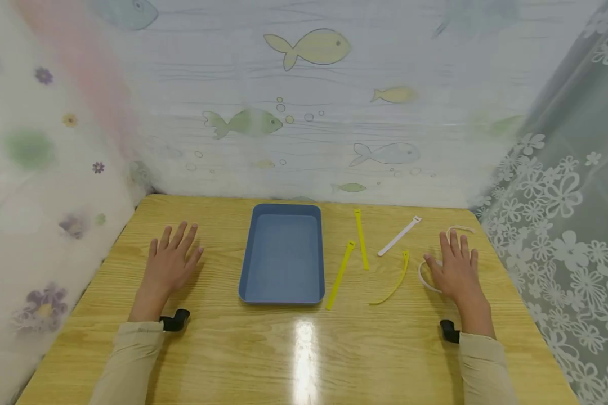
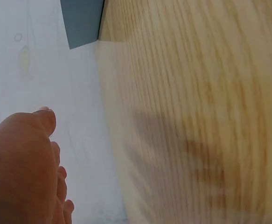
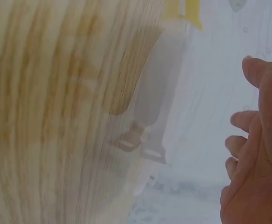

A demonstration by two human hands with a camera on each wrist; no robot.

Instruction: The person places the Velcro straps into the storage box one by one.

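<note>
A curled white cable tie (image 1: pixel 425 275) lies on the worktop (image 1: pixel 304 349) under the right hand (image 1: pixel 456 270), whose straight, spread fingers (image 1: pixel 451 243) grip nothing. It looks light, springy and slick; pinching mid-strap seems best. At its nine o'clock lie three yellow ties (image 1: pixel 361 239), then a blue tray (image 1: pixel 282 253). The left hand (image 1: pixel 171 261) rests flat, holding nothing.

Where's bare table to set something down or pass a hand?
Free: the wide near strip of the table in front of the blue tray, and the gap between the left hand and the tray. Crowded: right of the tray, where yellow ties and a white tie lie scattered up to the right hand, which rests over a curled white tie.
</note>
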